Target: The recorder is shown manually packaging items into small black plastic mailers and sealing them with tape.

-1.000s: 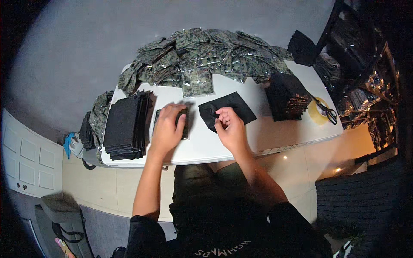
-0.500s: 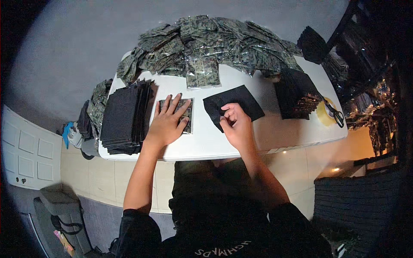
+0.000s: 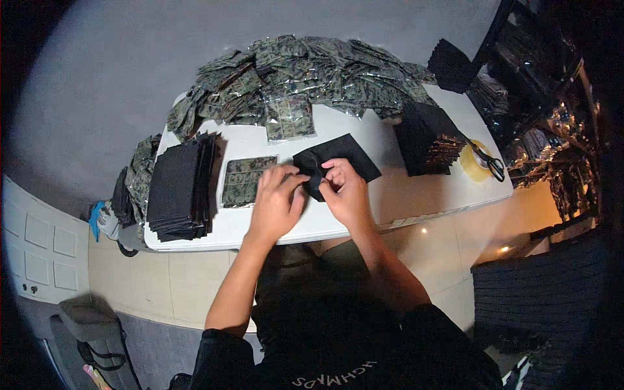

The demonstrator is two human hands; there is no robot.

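Both hands meet over the flat black fabric pouch (image 3: 338,162) lying on the white tabletop (image 3: 390,195): the left hand (image 3: 276,205) and the right hand (image 3: 344,192) each have their grip pinched on its near edge. Just left lies a camouflage-patterned plastic packet (image 3: 246,180), beside a stack of black pouches (image 3: 182,185)

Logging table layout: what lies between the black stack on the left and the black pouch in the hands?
In the head view, one flat camouflage packet lies on the white table between the black stack and the black pouch.
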